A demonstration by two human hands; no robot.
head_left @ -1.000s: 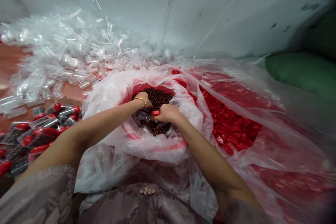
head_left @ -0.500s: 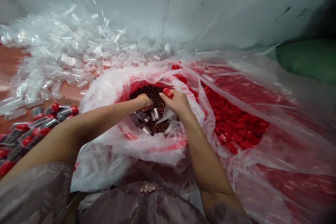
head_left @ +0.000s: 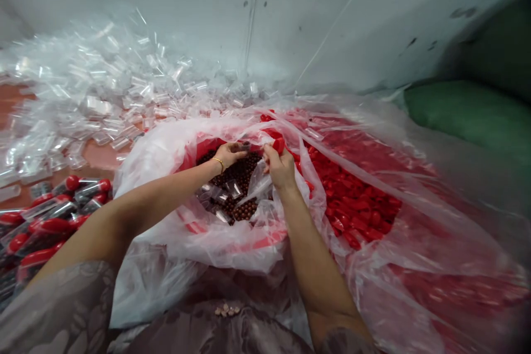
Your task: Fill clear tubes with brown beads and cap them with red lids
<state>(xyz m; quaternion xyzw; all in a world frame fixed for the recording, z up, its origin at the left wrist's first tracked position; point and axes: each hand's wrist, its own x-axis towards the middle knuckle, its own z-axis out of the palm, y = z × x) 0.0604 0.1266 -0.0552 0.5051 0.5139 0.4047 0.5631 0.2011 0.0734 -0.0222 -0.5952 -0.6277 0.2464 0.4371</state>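
Note:
My left hand (head_left: 231,155), with a gold bangle at the wrist, is closed over the far side of a plastic-lined tub. At its fingertips is a small clear plastic tube (head_left: 248,146) that looks dark with beads; most of it is hidden. My right hand (head_left: 281,168) is closed on a red cap (head_left: 279,145), just right of the tube and apart from it. Beneath both hands lie brown beads (head_left: 244,210), with several clear tubes (head_left: 234,189) lying on them. A cloudy plastic liner (head_left: 157,149) drapes over the tub's rim.
Right of the tub, many red caps (head_left: 357,204) lie in an open clear bag. A heap of clear tubes (head_left: 99,105) spreads against the wall at far left. Filled tubes with red caps (head_left: 53,215) lie at left. A green sack (head_left: 468,110) stands at far right.
My left hand has come up out of the beads, bringing a tube to the tub's far side. My right hand still holds the red cap, now turned more upright. The camera view has shifted.

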